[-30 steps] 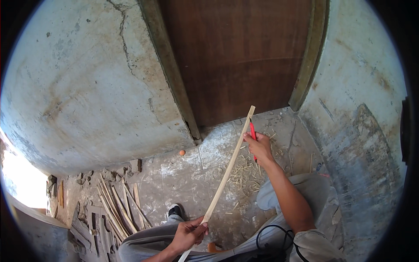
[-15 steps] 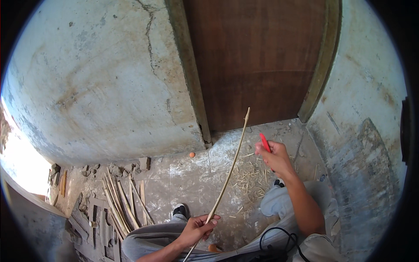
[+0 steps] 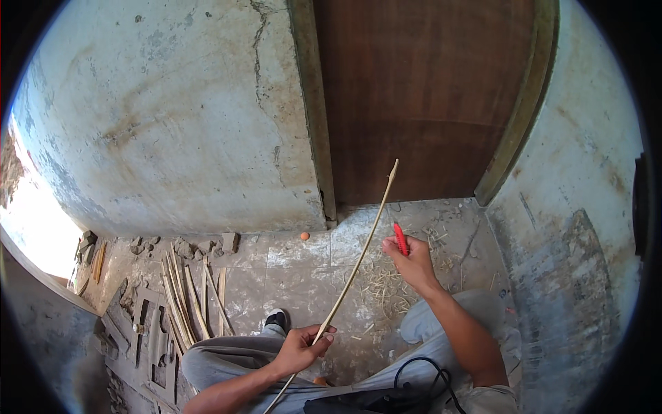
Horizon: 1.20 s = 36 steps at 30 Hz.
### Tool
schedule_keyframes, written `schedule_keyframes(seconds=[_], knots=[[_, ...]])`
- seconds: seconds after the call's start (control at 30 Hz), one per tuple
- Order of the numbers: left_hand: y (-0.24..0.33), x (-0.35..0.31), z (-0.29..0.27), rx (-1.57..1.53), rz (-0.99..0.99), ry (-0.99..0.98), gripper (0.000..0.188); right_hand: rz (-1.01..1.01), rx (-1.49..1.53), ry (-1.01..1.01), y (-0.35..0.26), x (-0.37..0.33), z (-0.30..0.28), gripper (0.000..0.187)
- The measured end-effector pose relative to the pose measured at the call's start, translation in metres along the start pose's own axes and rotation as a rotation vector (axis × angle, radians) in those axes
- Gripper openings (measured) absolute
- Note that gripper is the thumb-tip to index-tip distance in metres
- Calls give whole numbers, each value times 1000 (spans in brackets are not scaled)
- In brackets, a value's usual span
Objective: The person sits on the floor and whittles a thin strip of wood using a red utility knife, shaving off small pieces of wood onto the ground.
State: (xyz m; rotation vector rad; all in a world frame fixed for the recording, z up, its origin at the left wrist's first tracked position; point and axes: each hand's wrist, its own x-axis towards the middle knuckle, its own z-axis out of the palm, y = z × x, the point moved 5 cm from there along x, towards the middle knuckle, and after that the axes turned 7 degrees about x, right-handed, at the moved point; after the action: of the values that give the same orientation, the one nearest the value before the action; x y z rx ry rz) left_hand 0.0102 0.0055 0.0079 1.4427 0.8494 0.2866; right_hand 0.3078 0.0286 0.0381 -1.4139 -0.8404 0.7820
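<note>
My left hand [image 3: 303, 350] is closed around a long, thin, pale stick [image 3: 360, 261], gripping it low down. The stick slants up and to the right, its narrowed tip in front of the brown door. My right hand [image 3: 412, 261] is closed on a red utility knife [image 3: 400, 239], to the right of the stick and apart from it. Most of the knife is hidden by the fingers, and its blade cannot be made out. Pale curled shavings [image 3: 386, 290] lie scattered on the floor below and around my right hand.
Several split sticks [image 3: 181, 307] lie in a bundle on the floor to the left, beside grey slotted pieces [image 3: 153, 359]. Rubble [image 3: 185, 248] and a small orange ball-like thing [image 3: 305, 236] sit along the cracked wall [image 3: 179, 138]. A brown door [image 3: 420, 103] stands ahead.
My right hand has moved left and slightly down with the red knife, nearer the stick. My left hand keeps its grip on the stick. The view has shifted a little.
</note>
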Motion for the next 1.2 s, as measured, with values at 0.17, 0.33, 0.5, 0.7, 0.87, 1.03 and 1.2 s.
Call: schedule_keyframes(seconds=[0.17,0.33,0.5,0.7,0.87,1.03,1.2], knots=[[-8,-11,9,198,64,70,28,27,-26,2,7,3,3,30],[-1,-13,19,493,125,143,33,174,53,-38,19,3,4,32],[3,-14,23,658,195,147,37,129,125,1,33,-2,6,27],[6,-3,14,590,7,80,57,214,204,13,43,-3,3,22],[22,10,6,647,115,84,61,193,260,50,33,-1,6,23],[56,42,-1,641,273,81,42,161,260,115,37,7,-8,21],[6,61,3,139,74,25,38,160,267,122,41,8,-12,21]])
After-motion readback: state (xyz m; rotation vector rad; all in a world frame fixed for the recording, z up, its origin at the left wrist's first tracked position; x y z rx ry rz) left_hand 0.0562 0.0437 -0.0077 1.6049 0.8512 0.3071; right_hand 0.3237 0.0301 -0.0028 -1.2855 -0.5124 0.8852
